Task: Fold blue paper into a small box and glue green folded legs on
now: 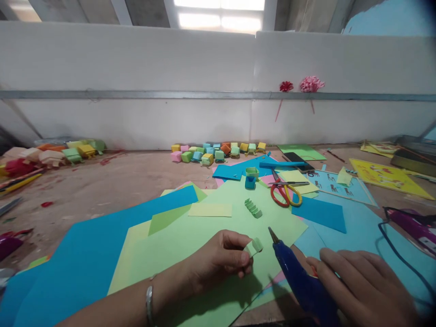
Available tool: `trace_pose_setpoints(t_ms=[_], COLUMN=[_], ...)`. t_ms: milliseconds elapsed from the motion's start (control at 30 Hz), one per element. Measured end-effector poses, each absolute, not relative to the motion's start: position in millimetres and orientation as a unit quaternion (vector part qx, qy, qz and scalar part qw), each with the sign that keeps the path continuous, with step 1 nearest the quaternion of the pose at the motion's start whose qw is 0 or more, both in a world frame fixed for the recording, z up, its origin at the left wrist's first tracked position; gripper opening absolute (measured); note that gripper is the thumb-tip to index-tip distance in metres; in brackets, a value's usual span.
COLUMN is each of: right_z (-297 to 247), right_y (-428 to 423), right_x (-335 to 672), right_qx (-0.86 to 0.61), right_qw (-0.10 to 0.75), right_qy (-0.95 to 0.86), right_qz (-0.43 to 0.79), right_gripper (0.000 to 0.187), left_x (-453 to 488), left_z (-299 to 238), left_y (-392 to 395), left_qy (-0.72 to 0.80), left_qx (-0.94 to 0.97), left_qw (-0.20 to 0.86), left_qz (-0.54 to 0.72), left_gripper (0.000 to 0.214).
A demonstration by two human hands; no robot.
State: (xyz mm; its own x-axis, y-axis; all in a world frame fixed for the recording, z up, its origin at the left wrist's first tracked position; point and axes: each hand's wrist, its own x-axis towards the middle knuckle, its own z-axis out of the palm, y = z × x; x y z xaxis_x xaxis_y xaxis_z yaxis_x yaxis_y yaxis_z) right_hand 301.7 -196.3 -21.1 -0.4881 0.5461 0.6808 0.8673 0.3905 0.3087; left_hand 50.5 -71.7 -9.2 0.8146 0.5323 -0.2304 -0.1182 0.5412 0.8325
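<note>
Between the thumb and forefinger of my left hand (pixel 226 254) is a small folded strip of pale green paper (pixel 254 247). My right hand (pixel 361 281) is wrapped round a blue glue gun (pixel 299 277). The gun's metal nozzle points up and left, a short way right of the green strip and apart from it. Under my left hand lies a large light green sheet (pixel 163 254). A zigzag-folded green strip (pixel 252 207) rests on it farther off. Beyond that sit a small blue paper box (pixel 250 182) and a green paper box (pixel 252 172).
Red-and-yellow scissors (pixel 286 194) and a craft knife (pixel 289 183) lie right of the boxes, near a phone (pixel 298 161). Several small paper cubes (pixel 218 152) line the back wall. A blue sheet (pixel 98 236) spreads left. A dark cord (pixel 402 256) loops at right beside a purple tool (pixel 413 227).
</note>
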Motion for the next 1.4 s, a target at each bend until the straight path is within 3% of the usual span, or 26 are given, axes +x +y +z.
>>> trace_pose_setpoints(t_ms=[200, 500, 667, 800, 900, 1000, 1133, 1233, 1400], right_z=[-9.0, 4.4, -3.2, -10.0, -8.8, -2.9, 7.9, 13.2, 12.5], right_y=[-196.4, -192.5, -193.5, -192.7, -189.3, -181.9, -169.4, -163.6, -160.4], right_x=[292.6, 278.8, 287.2, 301.3, 302.2, 286.1, 254.2, 239.4, 234.7], right_qx=[-0.413, -0.404, -0.409, -0.466, -0.546, -0.635, -0.628, -0.593, -0.582], right_qw=[0.242, 0.216, 0.196, 0.226, 0.308, 0.386, 0.389, 0.356, 0.362], right_qy=[-0.809, -0.825, -0.832, -0.804, -0.762, -0.664, -0.593, -0.620, -0.640], right_qz=[-0.340, -0.331, -0.319, -0.292, -0.164, 0.089, 0.319, 0.370, 0.348], right_gripper=[0.016, 0.029, 0.019, 0.018, 0.023, 0.028, 0.035, 0.026, 0.023], left_x=[49.9, 47.8, 46.7, 46.8, 48.7, 51.2, 52.4, 52.5, 52.7], left_z=[-14.0, -11.7, -10.8, -10.6, -12.5, -12.7, -8.3, -5.7, -6.0], left_y=[-71.0, -69.9, -70.9, -71.7, -73.7, -77.4, -82.4, -84.3, -85.0], left_qy=[0.239, 0.230, 0.233, 0.228, 0.242, 0.266, 0.287, 0.291, 0.314], left_qx=[0.459, 0.559, 0.583, 0.575, 0.567, 0.592, 0.686, 0.708, 0.675], left_qw=[0.832, 0.768, 0.743, 0.749, 0.746, 0.708, 0.607, 0.589, 0.629], left_qz=[0.201, 0.213, 0.233, 0.237, 0.250, 0.278, 0.281, 0.259, 0.224], left_gripper=[0.037, 0.039, 0.031, 0.028, 0.024, 0.020, 0.012, 0.013, 0.016])
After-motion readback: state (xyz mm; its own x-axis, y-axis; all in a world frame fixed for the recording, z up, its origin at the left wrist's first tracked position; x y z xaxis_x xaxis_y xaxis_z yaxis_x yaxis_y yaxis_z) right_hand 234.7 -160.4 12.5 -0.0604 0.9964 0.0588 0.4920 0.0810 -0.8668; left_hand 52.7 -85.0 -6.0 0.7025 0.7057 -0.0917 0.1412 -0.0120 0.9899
